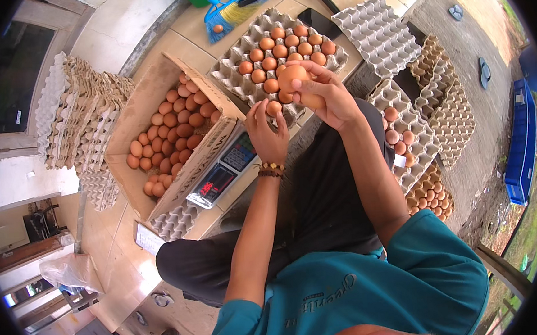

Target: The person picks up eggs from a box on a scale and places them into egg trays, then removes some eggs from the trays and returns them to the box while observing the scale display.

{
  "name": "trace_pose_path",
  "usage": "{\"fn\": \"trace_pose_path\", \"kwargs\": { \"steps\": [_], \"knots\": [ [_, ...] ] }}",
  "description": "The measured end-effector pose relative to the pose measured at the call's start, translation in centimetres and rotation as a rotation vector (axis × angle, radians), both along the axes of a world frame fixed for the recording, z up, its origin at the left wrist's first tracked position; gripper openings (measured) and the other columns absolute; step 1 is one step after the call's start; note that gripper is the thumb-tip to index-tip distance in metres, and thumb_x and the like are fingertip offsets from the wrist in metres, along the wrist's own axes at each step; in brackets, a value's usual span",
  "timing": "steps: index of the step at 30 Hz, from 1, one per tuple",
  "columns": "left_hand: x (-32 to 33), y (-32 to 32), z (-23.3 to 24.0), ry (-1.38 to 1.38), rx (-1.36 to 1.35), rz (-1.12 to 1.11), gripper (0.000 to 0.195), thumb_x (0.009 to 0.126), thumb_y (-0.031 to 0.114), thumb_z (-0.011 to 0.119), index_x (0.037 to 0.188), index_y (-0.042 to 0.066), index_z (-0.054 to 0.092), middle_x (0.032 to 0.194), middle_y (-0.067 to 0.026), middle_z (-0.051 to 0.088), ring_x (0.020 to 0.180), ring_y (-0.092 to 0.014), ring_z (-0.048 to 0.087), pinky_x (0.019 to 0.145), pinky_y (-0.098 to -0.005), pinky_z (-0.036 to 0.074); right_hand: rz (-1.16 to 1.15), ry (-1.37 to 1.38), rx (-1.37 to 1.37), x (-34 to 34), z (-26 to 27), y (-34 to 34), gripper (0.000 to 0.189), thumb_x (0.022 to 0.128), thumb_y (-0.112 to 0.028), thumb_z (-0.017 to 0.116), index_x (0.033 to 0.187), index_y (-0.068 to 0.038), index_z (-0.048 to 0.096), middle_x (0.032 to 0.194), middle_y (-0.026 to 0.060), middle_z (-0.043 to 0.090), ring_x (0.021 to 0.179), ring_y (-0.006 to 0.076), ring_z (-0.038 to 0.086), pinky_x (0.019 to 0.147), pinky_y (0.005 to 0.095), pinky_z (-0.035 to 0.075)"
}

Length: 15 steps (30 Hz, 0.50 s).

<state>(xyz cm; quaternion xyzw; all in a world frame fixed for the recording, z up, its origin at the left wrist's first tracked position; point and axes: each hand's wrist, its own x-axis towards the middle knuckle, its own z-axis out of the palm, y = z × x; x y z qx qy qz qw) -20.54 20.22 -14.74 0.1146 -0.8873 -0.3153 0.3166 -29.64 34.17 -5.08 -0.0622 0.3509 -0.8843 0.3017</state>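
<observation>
My right hand [331, 93] holds at least two brown eggs, with one egg [291, 78] raised at the fingertips and another egg [313, 100] lower against the palm. Both are above a grey pulp egg tray [231, 72] partly filled with brown eggs. At the tray's near corner, the fingers of my left hand [268, 132] close around a single egg [273, 108]. To the left, a cardboard box [127, 177] holds many loose brown eggs [170, 132]. Between box and left wrist is a digital scale [222, 170] with a lit red display.
Stacked empty trays [87, 115] stand by the wall. Another empty tray [378, 36] lies at upper right. A partly filled tray [410, 129] is beside my right leg. A broom [225, 14] with one egg [218, 28] by its bristles and a dark phone [318, 23] lie beyond.
</observation>
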Motion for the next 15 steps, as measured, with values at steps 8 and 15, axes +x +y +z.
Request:
{"fn": "trace_pose_path", "kwargs": {
  "steps": [8,15],
  "knots": [
    [-0.6,1.5,8.5,0.131,1.1,-0.383,0.044,0.097,0.015,0.063,0.135,-0.006,0.05,0.123,-0.0122,0.06,0.108,-0.014,0.059,0.09,-0.0262,0.049,0.001,0.255,0.344,0.6,-1.0,-0.6,0.04,0.083,0.0,0.074,0.121,0.0,0.062,0.105,0.0084,0.065,0.089,0.0132,0.065,0.077,0.0257,0.055],
    [-0.5,0.7,5.7,0.074,1.629,-0.208,0.042,0.093,0.01,0.068,0.128,-0.006,0.052,0.124,-0.0104,0.058,0.111,-0.017,0.058,0.094,-0.0299,0.05,-0.019,0.553,0.696,1.5,-0.6,-1.4,0.034,0.079,0.002,0.072,0.113,0.0,0.069,0.099,0.0052,0.066,0.085,0.0101,0.061,0.076,0.0275,0.055]
  ]
}}
